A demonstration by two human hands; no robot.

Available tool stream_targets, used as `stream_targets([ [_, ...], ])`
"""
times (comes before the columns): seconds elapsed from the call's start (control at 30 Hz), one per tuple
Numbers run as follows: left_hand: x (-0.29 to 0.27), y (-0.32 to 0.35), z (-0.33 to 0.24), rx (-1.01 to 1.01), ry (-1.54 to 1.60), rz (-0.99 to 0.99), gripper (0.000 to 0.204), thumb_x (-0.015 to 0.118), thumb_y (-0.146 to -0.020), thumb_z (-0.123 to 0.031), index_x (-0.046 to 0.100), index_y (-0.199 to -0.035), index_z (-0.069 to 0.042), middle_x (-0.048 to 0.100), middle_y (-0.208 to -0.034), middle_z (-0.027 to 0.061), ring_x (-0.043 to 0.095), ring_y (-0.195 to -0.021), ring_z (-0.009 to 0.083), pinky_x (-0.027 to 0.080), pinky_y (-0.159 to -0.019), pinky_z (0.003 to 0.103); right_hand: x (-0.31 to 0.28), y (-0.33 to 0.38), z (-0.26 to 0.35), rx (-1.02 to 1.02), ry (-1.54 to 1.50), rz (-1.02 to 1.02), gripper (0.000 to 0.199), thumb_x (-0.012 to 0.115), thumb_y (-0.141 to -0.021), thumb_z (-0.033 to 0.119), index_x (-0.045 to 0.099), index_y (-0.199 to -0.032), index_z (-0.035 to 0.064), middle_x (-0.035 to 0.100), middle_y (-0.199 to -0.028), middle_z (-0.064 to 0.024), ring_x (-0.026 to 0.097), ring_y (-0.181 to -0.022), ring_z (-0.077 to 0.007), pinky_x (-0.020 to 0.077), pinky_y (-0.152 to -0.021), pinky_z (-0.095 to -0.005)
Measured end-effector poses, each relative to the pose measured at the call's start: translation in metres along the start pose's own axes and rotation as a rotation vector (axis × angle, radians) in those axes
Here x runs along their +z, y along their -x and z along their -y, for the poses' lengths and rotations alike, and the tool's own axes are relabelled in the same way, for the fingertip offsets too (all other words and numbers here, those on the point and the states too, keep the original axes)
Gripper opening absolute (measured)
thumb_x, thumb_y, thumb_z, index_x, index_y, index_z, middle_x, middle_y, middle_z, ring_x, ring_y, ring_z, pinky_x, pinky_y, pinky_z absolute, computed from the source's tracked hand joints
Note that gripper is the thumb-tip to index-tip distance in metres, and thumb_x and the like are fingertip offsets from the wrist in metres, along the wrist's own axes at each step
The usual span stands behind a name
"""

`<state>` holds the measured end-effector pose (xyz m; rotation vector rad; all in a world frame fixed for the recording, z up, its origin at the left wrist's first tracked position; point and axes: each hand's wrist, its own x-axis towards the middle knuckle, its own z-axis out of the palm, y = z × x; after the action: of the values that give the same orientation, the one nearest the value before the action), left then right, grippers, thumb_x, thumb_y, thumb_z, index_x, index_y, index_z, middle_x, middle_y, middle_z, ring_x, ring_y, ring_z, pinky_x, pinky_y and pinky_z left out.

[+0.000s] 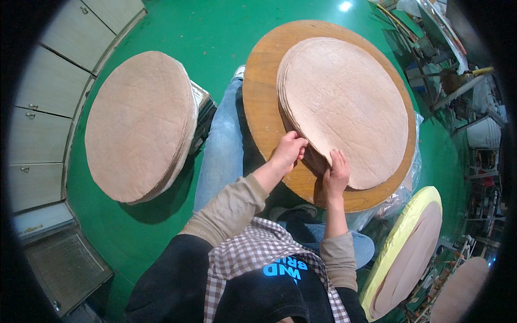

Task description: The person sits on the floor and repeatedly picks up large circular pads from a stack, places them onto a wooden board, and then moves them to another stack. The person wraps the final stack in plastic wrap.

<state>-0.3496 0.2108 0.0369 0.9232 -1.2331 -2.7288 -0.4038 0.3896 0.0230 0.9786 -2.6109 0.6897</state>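
A stack of thin, round, tan sheets [344, 102] lies on a round wooden tabletop [263, 70] in front of me. The near-left edge of the upper sheet or sheets is raised, leaving a dark gap beneath. At that edge my left hand [291, 151] is closed in a pinch. Beside it on the right, my right hand [337, 175] grips the same raised edge, thumb below and fingers on top. How many sheets are between the fingers cannot be made out. The sheets look soft and faintly creased, of a material I cannot tell.
Another stack of round tan sheets [140, 124] rests on a low support at the left. A yellow-covered round [428, 200] with tan sheets stands at the lower right, near another tan round [460, 290]. Pale cabinets [46, 129] line the left; cluttered racks [458, 97] fill the right.
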Motion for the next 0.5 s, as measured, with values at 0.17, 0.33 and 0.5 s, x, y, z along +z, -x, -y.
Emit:
stream_targets([
  [0.17, 0.016, 0.003, 0.004, 0.103, 0.222, -0.007, 0.027, 0.050, -0.086, -0.005, 0.040, -0.111, -0.006, 0.053, -0.103, 0.0092, 0.056, -0.090, 0.0185, 0.049, -0.070, 0.032, 0.005, 0.008, -0.003, -0.001, -0.034, 0.012, 0.047, 0.053, -0.068, -0.006, 0.056, -0.113, 0.0052, 0.060, -0.113, -0.0142, 0.050, -0.114, -0.0350, 0.0378, -0.097, -0.0471],
  [0.33, 0.012, -0.001, 0.007, -0.022, 0.421, 0.198, 0.043, 0.048, -0.085, -0.002, 0.031, -0.123, -0.010, 0.048, -0.113, 0.0127, 0.054, -0.099, 0.0227, 0.048, -0.082, 0.040, 0.005, -0.007, 0.007, 0.035, 0.068, 0.080, 0.040, 0.057, -0.077, 0.005, 0.054, -0.118, 0.0076, 0.060, -0.109, -0.0177, 0.057, -0.103, -0.0360, 0.0468, -0.084, -0.0436],
  [0.5, 0.003, -0.011, 0.010, -0.037, 0.222, 0.006, 0.067, 0.047, -0.082, 0.001, 0.018, -0.141, -0.011, 0.047, -0.121, 0.0108, 0.051, -0.102, 0.0208, 0.044, -0.083, 0.033, -0.077, -0.099, 0.019, 0.554, 0.034, 0.302, 0.021, 0.050, -0.082, 0.008, 0.064, -0.098, 0.0063, 0.064, -0.089, -0.0212, 0.063, -0.086, -0.0367, 0.0491, -0.076, -0.0434],
])
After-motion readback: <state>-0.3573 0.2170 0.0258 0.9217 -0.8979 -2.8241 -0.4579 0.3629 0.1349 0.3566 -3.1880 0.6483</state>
